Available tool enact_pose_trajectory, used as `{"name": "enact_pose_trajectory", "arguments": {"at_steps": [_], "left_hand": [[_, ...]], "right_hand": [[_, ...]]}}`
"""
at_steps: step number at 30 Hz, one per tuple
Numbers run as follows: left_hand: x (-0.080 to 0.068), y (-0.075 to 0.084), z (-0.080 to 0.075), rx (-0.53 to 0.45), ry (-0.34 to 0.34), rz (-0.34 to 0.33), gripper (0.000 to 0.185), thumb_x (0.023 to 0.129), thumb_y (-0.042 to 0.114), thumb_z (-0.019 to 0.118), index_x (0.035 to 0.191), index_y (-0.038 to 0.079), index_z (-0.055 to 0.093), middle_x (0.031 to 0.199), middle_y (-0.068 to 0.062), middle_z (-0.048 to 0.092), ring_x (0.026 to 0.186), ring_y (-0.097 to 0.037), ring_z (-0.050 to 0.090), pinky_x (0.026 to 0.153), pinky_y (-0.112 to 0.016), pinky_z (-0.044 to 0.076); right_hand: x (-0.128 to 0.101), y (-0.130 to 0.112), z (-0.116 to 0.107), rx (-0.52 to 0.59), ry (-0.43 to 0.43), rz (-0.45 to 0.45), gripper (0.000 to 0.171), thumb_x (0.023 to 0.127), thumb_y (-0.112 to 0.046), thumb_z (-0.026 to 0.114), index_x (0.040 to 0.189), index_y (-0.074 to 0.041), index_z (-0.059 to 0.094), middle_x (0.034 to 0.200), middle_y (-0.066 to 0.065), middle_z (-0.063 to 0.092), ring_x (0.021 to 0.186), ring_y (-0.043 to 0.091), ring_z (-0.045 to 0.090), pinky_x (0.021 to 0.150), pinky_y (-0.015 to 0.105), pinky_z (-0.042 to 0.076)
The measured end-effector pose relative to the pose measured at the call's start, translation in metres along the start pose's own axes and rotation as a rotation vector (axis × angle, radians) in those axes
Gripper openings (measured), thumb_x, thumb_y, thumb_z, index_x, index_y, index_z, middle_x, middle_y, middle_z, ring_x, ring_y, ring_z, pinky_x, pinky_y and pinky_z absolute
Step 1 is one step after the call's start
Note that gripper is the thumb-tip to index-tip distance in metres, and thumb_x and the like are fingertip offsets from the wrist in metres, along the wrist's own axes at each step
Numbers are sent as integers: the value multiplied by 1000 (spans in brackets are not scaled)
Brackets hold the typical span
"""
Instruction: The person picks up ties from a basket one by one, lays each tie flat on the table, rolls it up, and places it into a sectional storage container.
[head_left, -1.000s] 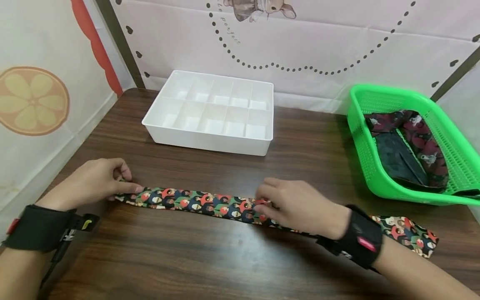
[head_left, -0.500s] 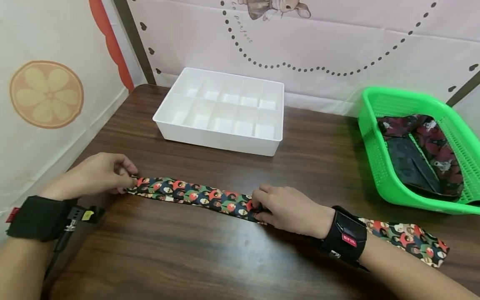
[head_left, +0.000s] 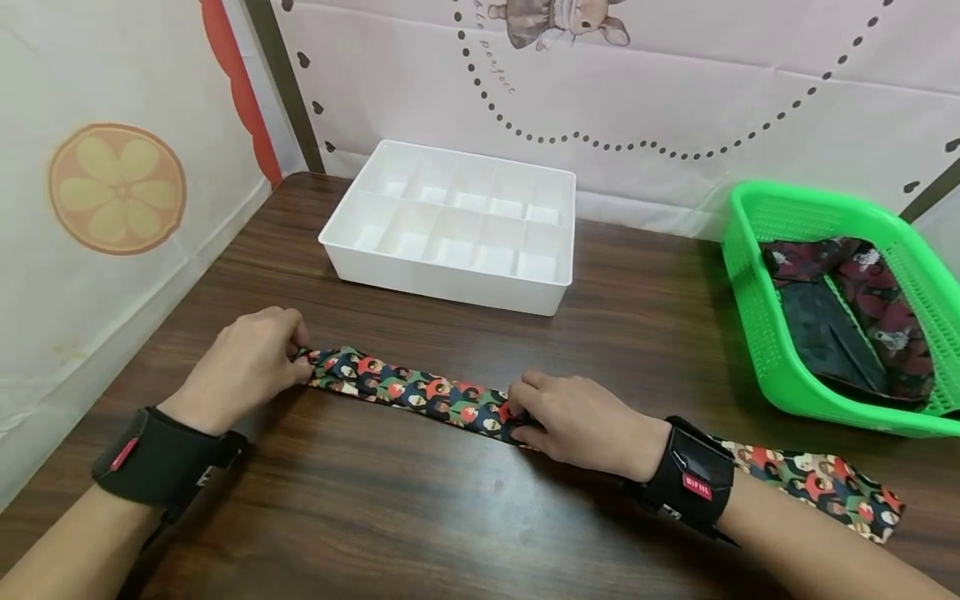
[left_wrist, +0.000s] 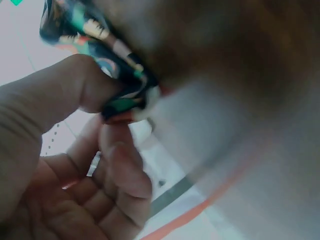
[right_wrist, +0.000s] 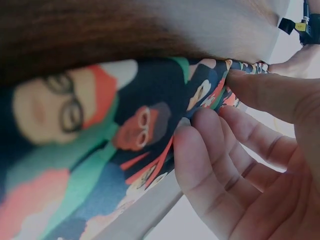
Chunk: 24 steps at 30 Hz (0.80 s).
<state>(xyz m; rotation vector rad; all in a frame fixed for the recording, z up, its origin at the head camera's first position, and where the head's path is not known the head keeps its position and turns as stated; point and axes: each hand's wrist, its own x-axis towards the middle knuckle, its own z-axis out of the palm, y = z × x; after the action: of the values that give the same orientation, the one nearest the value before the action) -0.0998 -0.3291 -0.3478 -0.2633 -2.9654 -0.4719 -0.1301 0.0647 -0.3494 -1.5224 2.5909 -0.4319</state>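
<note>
A long necktie [head_left: 420, 393], printed with many small cartoon faces in red, green and navy, lies across the wooden table. My left hand [head_left: 251, 358] pinches its left end between thumb and fingers; in the left wrist view the cloth there [left_wrist: 127, 95] looks folded and bunched. Partway along the tie, my right hand [head_left: 581, 421] pinches the fabric between thumb and fingertips, as the right wrist view of the printed cloth [right_wrist: 145, 125] also shows. Beyond my right forearm, which covers part of it, the wider end [head_left: 832, 487] lies on the table.
A white box [head_left: 450, 287] with two rows of compartments stands at the back of the table. At the right, a green plastic basket [head_left: 757, 333] holds folded maroon and black fabric pieces [head_left: 888, 321]. Printed cloth backdrops [head_left: 675, 75] hang behind and at the left.
My left hand has moved right, nearer my right hand, bringing the tie's end with it. The cloth there now looks bunched. My right hand keeps its grip. The head view has shifted slightly.
</note>
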Motion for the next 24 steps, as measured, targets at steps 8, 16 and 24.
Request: {"name": "enact_pose_trajectory", "arguments": {"at_steps": [8, 16, 24], "left_hand": [[-2, -2, 2, 45, 84, 75, 21, 78, -2, 85, 88, 3, 67, 80, -7, 56, 68, -22, 53, 60, -44, 44], [4, -4, -2, 46, 204, 7, 21, 83, -1, 83, 97, -2, 67, 77, -12, 64, 65, -27, 60, 59, -52, 47], [1, -5, -4, -86, 167, 1, 28, 78, -4, 89, 92, 1, 66, 81, -10, 66, 72, -26, 65, 66, -47, 51]], "right_hand": [[18, -8, -17, -44, -22, -49, 17, 100, -24, 78, 99, -12, 67, 90, -5, 63, 68, 3, 56, 59, 23, 48], [110, -42, -29, -140, 14, -192, 12, 107, -20, 65, 97, -13, 64, 88, -3, 57, 74, 10, 56, 61, 27, 47], [204, -45, 0, -111, 40, -150, 27, 106, -19, 68, 131, -8, 67, 121, 5, 68, 100, 16, 68, 83, 30, 55]]}}
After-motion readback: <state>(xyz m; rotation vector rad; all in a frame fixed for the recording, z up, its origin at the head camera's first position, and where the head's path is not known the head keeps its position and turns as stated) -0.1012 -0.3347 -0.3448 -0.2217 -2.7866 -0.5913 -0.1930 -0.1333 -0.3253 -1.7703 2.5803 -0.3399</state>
